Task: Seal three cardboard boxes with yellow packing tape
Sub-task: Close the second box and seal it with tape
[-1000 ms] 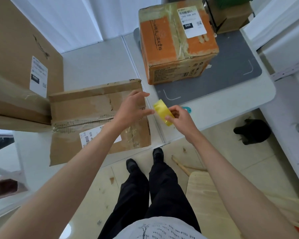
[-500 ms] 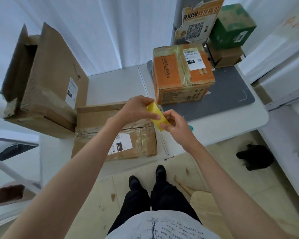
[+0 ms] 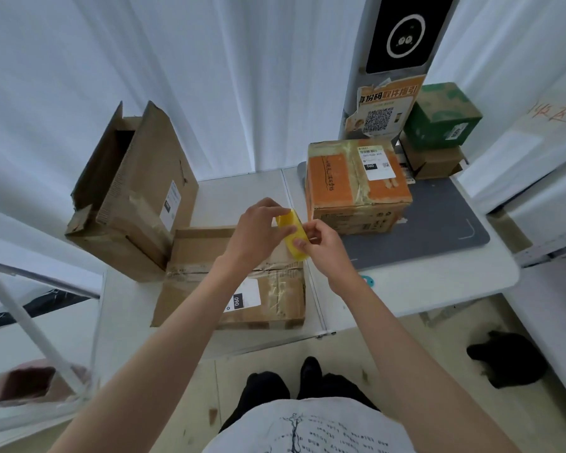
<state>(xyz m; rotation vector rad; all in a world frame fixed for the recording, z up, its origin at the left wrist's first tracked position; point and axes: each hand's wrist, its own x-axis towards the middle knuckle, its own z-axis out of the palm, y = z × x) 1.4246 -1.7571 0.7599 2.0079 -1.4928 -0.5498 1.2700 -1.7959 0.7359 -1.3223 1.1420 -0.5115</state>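
Gripping yellow tape roll (image 3: 293,235) between left hand (image 3: 254,232) and right hand (image 3: 322,245).

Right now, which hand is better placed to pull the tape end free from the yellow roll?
Probably the left hand. The right hand grips the yellow tape roll from the side, steadying it, while the left fingers rest on the roll's top edge, above the flat brown box.

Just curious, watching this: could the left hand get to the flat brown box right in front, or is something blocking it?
Probably yes. The left hand hovers just above the flat brown box, nothing between them, but it is gripping the yellow tape roll together with the right hand.
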